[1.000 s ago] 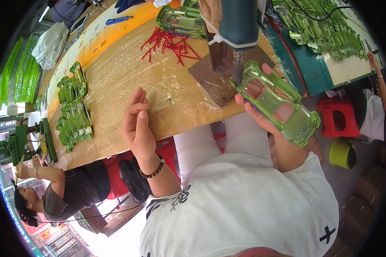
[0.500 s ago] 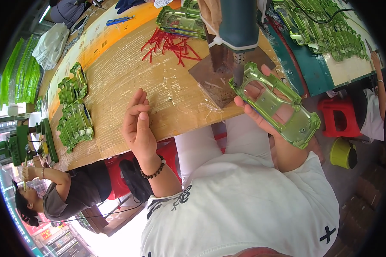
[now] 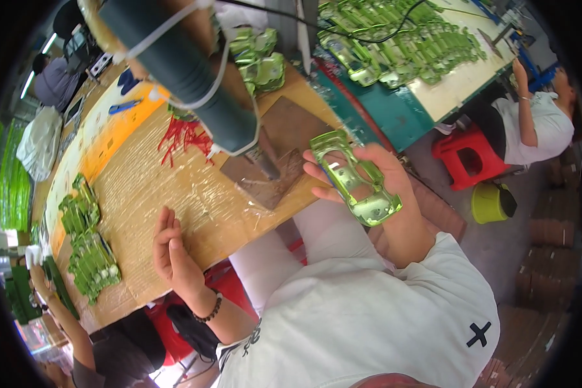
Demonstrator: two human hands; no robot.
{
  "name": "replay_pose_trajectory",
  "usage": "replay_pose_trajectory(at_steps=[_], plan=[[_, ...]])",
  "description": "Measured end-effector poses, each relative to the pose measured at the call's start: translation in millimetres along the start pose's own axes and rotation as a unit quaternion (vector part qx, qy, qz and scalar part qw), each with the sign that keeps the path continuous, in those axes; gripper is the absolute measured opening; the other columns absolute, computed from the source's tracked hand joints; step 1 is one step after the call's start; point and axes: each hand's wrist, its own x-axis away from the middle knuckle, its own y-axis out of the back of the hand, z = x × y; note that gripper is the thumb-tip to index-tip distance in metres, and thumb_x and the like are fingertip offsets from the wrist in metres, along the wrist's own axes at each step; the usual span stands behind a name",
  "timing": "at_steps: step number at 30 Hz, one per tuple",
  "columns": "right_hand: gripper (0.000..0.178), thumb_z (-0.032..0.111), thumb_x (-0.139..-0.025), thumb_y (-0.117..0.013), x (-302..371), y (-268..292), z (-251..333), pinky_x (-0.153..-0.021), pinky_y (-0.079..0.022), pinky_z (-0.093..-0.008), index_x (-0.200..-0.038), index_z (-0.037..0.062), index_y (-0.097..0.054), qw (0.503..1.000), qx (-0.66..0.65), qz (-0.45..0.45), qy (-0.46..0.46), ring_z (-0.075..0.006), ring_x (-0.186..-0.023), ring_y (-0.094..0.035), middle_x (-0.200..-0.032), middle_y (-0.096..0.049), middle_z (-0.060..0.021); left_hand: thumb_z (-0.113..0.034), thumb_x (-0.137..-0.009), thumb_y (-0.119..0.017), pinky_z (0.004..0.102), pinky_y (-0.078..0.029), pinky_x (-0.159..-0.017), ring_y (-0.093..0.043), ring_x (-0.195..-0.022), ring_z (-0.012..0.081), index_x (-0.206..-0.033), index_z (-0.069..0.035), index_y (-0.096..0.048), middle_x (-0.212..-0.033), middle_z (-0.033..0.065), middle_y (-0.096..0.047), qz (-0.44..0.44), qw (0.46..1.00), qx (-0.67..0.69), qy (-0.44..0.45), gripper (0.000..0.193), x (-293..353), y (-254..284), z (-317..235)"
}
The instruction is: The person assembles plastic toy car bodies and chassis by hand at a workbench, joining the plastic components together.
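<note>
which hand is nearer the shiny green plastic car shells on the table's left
Left: the left hand is just right of those shells; the right hand is much farther right, holding another shell.

The right hand [image 3: 389, 169] has a green toy car shell [image 3: 350, 181] in its grip, to the right of the dark heat gun [image 3: 223, 116] and apart from its nozzle [image 3: 262, 164], which points down over a brown plate [image 3: 297, 121] on the bench [image 3: 142, 220]. The left hand [image 3: 174, 255], fingers extended, is at the near edge. Red strips [image 3: 180, 139] lie farther off; green shells [image 3: 94, 262] on the left look stacked, though glare blurs them.
</note>
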Motion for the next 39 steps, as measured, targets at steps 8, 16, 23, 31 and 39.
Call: replay_pose_trajectory(at_steps=[8,16,23,31,39], plan=[[0.037,0.002,-0.075,-0.047,19.6,33.7,83.1,-0.062,-0.052,-0.0362,-0.112,0.0,-0.046,0.852,0.42,-0.144,0.276,-0.0255,-0.076,-0.061,-0.099,-0.058,-0.0156,-0.006,-0.087,-0.044,0.0405,-0.029,-0.101,-0.04,-0.119,0.0317,-0.09,0.004,-0.052,-0.128,0.0238,-0.04,-0.007,1.0,-0.003,0.002,0.014,0.5,-4.8,-7.7],[0.019,0.011,-0.076,-0.063,-26.4,9.0,106.2,-0.052,-0.042,-0.0274,-0.085,0.0011,-0.049,0.407,0.809,-0.216,0.364,-0.0139,-0.06,-0.052,-0.077,-0.055,-0.0066,-0.008,-0.089,-0.044,0.0386,-0.03,-0.101,-0.04,-0.119,0.0303,-0.095,0.004,-0.053,-0.127,0.0241,-0.04,0.019,1.0,-0.012,-0.001,0.016,-10.4,-16.1,1.2],[0.02,0.019,-0.073,-0.062,-104.8,-20.3,108.9,-0.071,-0.045,-0.0423,-0.08,0.0014,-0.057,0.27,0.864,-0.196,0.378,-0.0328,-0.084,-0.057,-0.083,-0.059,-0.0166,-0.007,-0.088,-0.044,0.0399,-0.029,-0.101,-0.04,-0.119,0.0308,-0.092,0.003,-0.053,-0.129,0.022,-0.04,-0.022,0.999,-0.027,0.018,0.014,1.4,-5.6,-3.2],[0.023,0.022,-0.073,-0.061,-101.8,-15.2,120.1,-0.074,-0.046,-0.0422,-0.081,0.001,-0.06,0.23,0.883,-0.209,0.353,-0.0333,-0.087,-0.058,-0.082,-0.061,-0.0174,-0.008,-0.088,-0.044,0.0399,-0.03,-0.101,-0.04,-0.119,0.0312,-0.092,0.003,-0.053,-0.129,0.0221,-0.04,-0.018,0.999,-0.03,0.015,0.015,0.7,-10.0,-9.3],[0.024,0.024,-0.074,-0.061,-96.7,-10.1,125.7,-0.074,-0.046,-0.0419,-0.085,0.0025,-0.061,0.221,0.881,-0.221,0.355,-0.0321,-0.087,-0.057,-0.085,-0.061,-0.0168,-0.008,-0.088,-0.044,0.0406,-0.03,-0.101,-0.04,-0.119,0.0318,-0.092,0.004,-0.053,-0.127,0.0221,-0.041,-0.016,0.999,-0.037,0.01,0.015,0.7,-5.0,-5.3]])
